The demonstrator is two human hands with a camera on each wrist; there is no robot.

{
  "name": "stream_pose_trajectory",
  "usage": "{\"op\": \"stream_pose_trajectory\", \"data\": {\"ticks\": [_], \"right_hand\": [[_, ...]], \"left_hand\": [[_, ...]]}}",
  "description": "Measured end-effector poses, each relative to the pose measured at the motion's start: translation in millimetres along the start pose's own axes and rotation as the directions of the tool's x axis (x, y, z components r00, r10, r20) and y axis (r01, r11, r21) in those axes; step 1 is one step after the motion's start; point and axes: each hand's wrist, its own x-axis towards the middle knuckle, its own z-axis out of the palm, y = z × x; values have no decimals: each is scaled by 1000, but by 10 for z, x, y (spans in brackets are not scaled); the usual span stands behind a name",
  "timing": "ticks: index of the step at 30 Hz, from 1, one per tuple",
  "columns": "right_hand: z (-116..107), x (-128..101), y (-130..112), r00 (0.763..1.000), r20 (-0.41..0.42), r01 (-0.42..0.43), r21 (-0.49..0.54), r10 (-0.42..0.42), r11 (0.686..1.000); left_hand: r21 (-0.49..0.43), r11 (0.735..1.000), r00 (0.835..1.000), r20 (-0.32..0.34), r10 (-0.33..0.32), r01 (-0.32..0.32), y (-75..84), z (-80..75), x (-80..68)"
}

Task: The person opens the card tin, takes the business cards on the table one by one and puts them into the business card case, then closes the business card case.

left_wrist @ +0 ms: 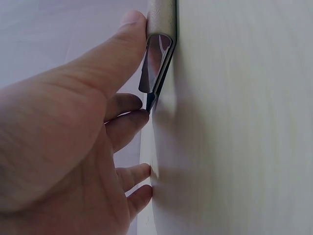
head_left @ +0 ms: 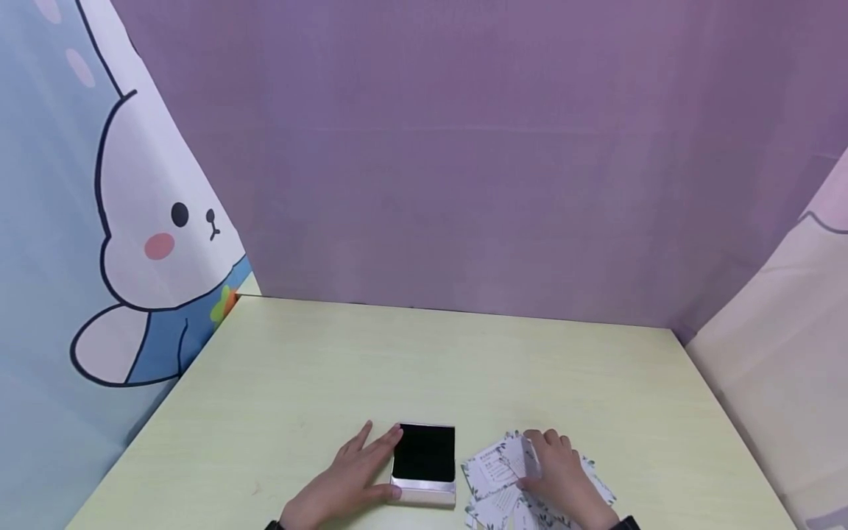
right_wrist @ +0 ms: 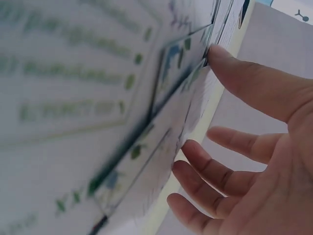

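My left hand (head_left: 354,471) lies at the left side of a small flat case (head_left: 424,453) with a black face, a silver strip and a beige near edge. Its thumb touches the beige edge and a fingertip rests on the black part. Seen from the left wrist, the case's folded beige spine (left_wrist: 161,22) wraps thin metal, and two fingertips meet the table. Over on the right, my right hand (head_left: 563,475) is on a spread of white leaf-printed cards (head_left: 493,471). From the right wrist, the thumb meets the edges of the overlapping cards (right_wrist: 63,98), with the other fingers spread beside them.
The pale table (head_left: 371,353) carries the case and cards near its front. A purple cloth (head_left: 464,162) hangs behind it. At the left hangs a blue curtain (head_left: 40,294) with a cartoon figure, at the right a pale curtain (head_left: 775,353).
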Motion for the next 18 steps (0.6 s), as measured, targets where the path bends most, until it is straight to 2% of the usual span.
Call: {"op": "stream_pose_trajectory", "data": {"ticks": [2,5,6,8,10,11,14,15,18], "right_hand": [[272,110,205,1000,-21,15,4,-15,1000],[463,217,324,999,-38,-12,8,12,1000],[477,226,333,999,-50,3,16,-2,1000],[330,192,212,999,-43,14,33,-13,999],[495,261,310,996,-74,50,90,-43,995],[496,264,301,995,-71,76,127,-68,989],[265,167,65,990,-63,137,192,-127,972],[106,95,-74,987,-61,157,213,-147,964],[-808,-287,-821,978,-60,208,241,-199,948]], "left_hand": [[0,1000,1000,2,3,-3,-6,13,4],[-4,1000,1000,3,3,-3,-18,32,6],[-3,1000,1000,4,2,-2,-22,37,8],[-11,1000,1000,6,5,-5,-31,51,10],[-4,1000,1000,10,1,-1,-34,52,6],[-4,1000,1000,9,0,0,-31,46,4],[-8,1000,1000,8,-7,7,-16,26,-2],[-8,1000,1000,8,-8,8,-9,18,-4],[-50,999,1000,6,-17,17,17,-7,-8]]}}
